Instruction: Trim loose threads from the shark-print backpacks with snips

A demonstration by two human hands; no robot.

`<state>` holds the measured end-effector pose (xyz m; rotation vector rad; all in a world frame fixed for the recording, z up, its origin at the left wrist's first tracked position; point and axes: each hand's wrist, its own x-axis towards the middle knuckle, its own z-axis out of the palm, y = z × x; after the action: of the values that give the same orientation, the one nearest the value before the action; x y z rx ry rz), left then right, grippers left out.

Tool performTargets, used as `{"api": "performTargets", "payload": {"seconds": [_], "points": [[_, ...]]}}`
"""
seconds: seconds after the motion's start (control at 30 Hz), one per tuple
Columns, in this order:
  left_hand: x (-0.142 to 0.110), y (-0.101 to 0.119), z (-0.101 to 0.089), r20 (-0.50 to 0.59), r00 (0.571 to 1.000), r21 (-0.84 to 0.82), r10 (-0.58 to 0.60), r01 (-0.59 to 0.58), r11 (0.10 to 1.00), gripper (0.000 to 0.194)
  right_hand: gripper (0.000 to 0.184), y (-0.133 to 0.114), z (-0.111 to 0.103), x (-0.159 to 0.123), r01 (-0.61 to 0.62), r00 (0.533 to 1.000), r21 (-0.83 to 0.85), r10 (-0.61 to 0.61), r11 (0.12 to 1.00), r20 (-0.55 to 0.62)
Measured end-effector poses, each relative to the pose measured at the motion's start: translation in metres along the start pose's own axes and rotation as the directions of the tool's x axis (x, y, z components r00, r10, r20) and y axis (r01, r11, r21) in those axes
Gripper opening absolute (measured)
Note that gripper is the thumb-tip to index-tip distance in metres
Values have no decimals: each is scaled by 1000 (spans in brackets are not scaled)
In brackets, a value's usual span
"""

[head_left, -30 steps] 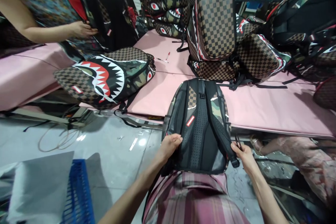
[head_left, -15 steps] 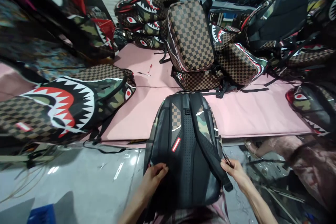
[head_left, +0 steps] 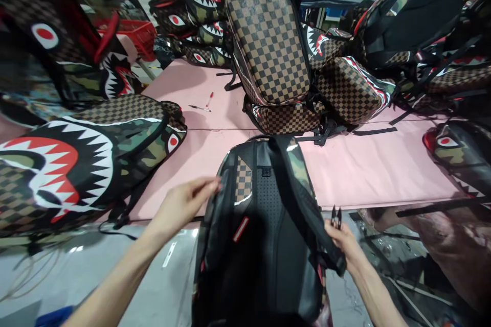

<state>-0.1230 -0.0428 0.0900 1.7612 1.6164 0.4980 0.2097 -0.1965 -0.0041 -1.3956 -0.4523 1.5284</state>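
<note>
A black backpack (head_left: pixel 264 265) stands with its padded back and shoulder straps toward me, its top resting against the pink table edge. My left hand (head_left: pixel 187 202) reaches its upper left side, thumb and fingers pinched at the edge there; the fingertips are slightly blurred. At the lower right, my right hand (head_left: pixel 343 242) is closed around small dark thread snips (head_left: pixel 336 217), blades pointing up. The same hand rests against the lower end of the right shoulder strap (head_left: pixel 307 209). Checkered and camouflage patches and a small red label show on the back panel.
The pink table (head_left: pixel 356 163) bears a stack of checkered backpacks (head_left: pixel 268 41). A shark-mouth backpack (head_left: pixel 92 158) lies at left, another backpack (head_left: pixel 460 158) at right. A pen (head_left: pixel 199 108) lies on the table. A red basket (head_left: pixel 134 36) stands behind; a person's clothed leg (head_left: pixel 441 245) is at right.
My left hand has moved up from the backpack's lower left to its upper left edge. The backpack appears closer and lower. The snips in my right hand now point upward.
</note>
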Motion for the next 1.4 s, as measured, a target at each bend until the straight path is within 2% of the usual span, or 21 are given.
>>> {"api": "performTargets", "payload": {"seconds": [0.07, 0.13, 0.23, 0.3, 0.4, 0.47, 0.53, 0.6, 0.67, 0.77, 0.83, 0.93, 1.03, 1.1, 1.2, 1.33, 1.4], "points": [[54, 31, 4, -105, 987, -75, 123, -131, 989, 46, 39, -16, 12, 21, 19, 999, 215, -28, 976, 40], [107, 57, 22, -183, 956, -54, 231, -244, 968, 41, 38, -28, 23, 41, 5, 993, 352, -46, 936, 108], [175, 81, 60, -141, 927, -48, 348, -357, 933, 38, 33, -33, 30, 63, -37, 992, 442, -21, 896, 126], [208, 87, 82, -45, 893, -102, 447, -449, 888, 41, 28, -30, 25, 70, -43, 994, 477, -11, 878, 111], [237, 92, 104, 114, 785, -269, 609, -566, 779, 42, 25, -22, 13, 77, -71, 991, 517, 2, 853, 133], [246, 94, 110, 178, 725, -366, 665, -579, 729, 40, 25, -18, 5, 80, -114, 983, 532, 18, 839, 182], [251, 98, 114, 217, 706, -424, 675, -554, 716, 38, 25, -15, 0, 84, -159, 972, 535, 38, 830, 231], [254, 102, 117, 241, 725, -435, 645, -514, 740, 36, 24, -14, -3, 87, -191, 965, 528, 59, 827, 257], [256, 106, 122, 243, 780, -401, 577, -461, 791, 35, 21, -12, -8, 90, -196, 966, 509, 75, 838, 249], [259, 111, 130, 273, 832, -366, 483, -375, 852, 41, 28, -10, -18, 90, -122, 984, 439, 49, 890, 174], [262, 114, 134, 349, 827, -382, 440, -303, 873, 43, 38, -9, -26, 85, -47, 995, 332, 16, 942, 96], [266, 118, 137, 458, 820, -378, 345, -172, 910, 40, 53, -12, -32, 70, 62, 998, 77, -60, 995, -27], [269, 122, 138, 485, 831, -350, 273, -102, 931, 34, 44, -18, -29, 60, 136, 987, -78, -142, 988, -81], [269, 123, 137, 492, 836, -347, 242, -67, 935, 31, 41, -20, -24, 59, 99, 990, -36, -102, 994, -93], [266, 124, 137, 512, 835, -350, 200, -10, 937, 30, 43, -17, -18, 63, 37, 995, 129, -24, 991, -99], [258, 121, 134, 441, 879, -380, 178, 3, 925, 39, 42, -11, -9, 65, 46, 996, 291, -20, 955, -90], [256, 120, 131, 418, 887, -393, 194, -15, 920, 45, 42, -9, -7, 64, 34, 998, 341, -12, 939, -66]]}}
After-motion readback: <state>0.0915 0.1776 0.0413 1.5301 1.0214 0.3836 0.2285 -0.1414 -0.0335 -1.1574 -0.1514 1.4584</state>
